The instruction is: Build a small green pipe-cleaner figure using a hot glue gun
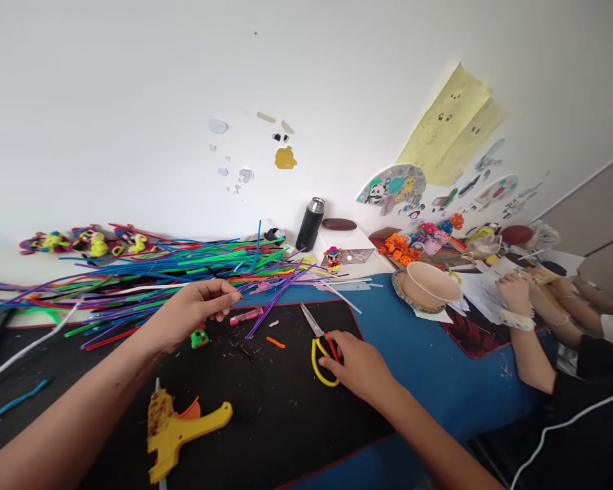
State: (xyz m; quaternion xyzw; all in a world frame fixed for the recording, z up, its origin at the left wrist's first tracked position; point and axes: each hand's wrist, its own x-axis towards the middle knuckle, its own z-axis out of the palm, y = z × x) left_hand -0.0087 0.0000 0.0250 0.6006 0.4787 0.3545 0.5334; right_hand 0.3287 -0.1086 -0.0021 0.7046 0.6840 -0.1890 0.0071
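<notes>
My left hand (204, 304) is raised over the mat's back edge, thumb and fingers pinched together. A tiny dark tip shows at the fingertips, too small to name. My right hand (360, 361) has its fingers at the red handle of a pair of scissors (317, 332), which lies on the black mat with its blades pointing away and nearly closed. Below my left hand sit a small green piece (199, 338) and a thin black strand (242, 350). A pink tube-like item (246, 316) and an orange pipe cleaner piece (276, 343) lie between my hands.
A yellow glue gun (174, 435) rests at the front left. Many coloured pipe cleaners (204, 262) are heaped along the wall. A black thermos (310, 224) stands behind, and a beige bowl (432, 284) is at right. Another person's hand (515, 294) rests farther right.
</notes>
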